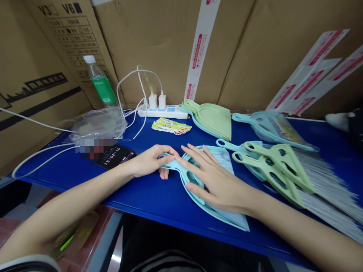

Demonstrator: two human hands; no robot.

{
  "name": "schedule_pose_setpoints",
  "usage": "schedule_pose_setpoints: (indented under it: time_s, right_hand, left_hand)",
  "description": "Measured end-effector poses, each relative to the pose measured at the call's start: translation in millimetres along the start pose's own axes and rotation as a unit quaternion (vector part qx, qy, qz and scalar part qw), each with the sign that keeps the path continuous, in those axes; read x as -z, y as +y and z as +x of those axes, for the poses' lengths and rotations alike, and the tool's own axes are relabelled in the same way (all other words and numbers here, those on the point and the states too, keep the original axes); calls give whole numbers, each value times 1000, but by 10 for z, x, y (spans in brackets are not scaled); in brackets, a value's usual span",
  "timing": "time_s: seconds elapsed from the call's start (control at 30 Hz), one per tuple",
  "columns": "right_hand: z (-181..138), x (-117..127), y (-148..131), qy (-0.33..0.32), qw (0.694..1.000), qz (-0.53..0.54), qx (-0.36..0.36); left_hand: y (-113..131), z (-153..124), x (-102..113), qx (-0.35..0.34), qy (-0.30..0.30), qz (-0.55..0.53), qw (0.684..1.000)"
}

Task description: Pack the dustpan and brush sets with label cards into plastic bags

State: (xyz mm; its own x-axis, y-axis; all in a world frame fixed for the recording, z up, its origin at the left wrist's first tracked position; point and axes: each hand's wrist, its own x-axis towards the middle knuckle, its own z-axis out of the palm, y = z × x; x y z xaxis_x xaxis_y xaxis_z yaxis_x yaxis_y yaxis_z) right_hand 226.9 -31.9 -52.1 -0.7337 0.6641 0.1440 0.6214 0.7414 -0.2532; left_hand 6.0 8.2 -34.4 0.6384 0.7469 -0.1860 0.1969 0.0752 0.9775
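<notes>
a blue dustpan (pixel 236 223) lies on the table (pixel 136 198) with a brush (pixel 226 160) in it, the dustpan's handle end pinched between the thumb and curled fingers of the left hand (pixel 151 160). the right hand (pixel 219 183) lies flat over the brush and dustpan, fingers spread wide, the index fingertip at the handle beside the left hand.

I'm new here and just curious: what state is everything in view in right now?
Blue dustpan, held, blue brush nested inside.
Left hand, gripping the dustpan's handle end.
Right hand, open, resting across the brush.
Green dustpan, stacked on another blue dustpan.
Green brushes, lying overlapped.
Back-right dustpan, apparently wrapped in clear film.
Phone, screen lit, reading 01:30:51.
Power strip, two chargers plugged in.
Bottle, capped.
Plastic bag, crumpled.
Labels, fanned out.
</notes>
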Motion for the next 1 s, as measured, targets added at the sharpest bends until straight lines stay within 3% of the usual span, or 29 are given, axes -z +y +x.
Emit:
schedule_pose_setpoints:
  time_s: [0.5, 0.7, 1.0]
  right_hand:
    - [29, 29, -20, -30, 999, -9, -5]
    - [38, 39, -36, -45, 999, -2, -8]
    - [40, 56, 6, -41, 999, 22, 10]
  left_hand:
    - [0, -7, -4, 7, 7, 15, 1000]
    - [28, 1, 35, 37, -24, 29, 999]
    - [-2, 7, 43, 22, -20, 36, 999]
